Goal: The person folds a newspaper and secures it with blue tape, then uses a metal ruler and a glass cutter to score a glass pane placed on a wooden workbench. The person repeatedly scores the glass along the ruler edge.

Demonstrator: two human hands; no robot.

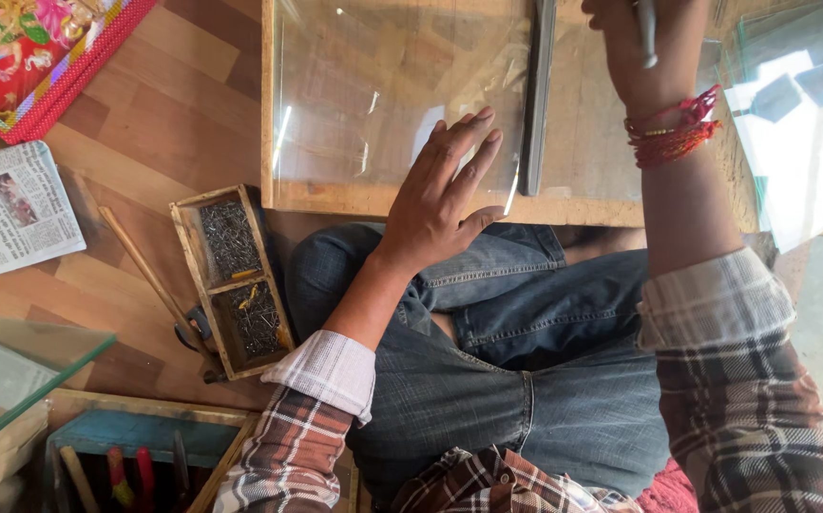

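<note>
A clear glass sheet [373, 85] lies flat on a wooden board [583, 204] resting in front of my crossed legs. My left hand [442, 195] presses palm-down with spread fingers on the sheet's near right corner. A dark straightedge [537, 95] lies along the glass's right edge. My right hand [644, 47], with red thread bands on the wrist, grips a thin metal tool [647, 33] just right of the straightedge; its tip points down toward the board. Only part of that hand shows at the top edge.
A wooden two-compartment box of small nails [233, 275] sits left of my knee, a hammer [160, 290] beside it. Newspaper [8, 209] and a red picture [41, 52] lie at left. More glass [801, 104] leans at right; a tool crate [136, 451] stands bottom left.
</note>
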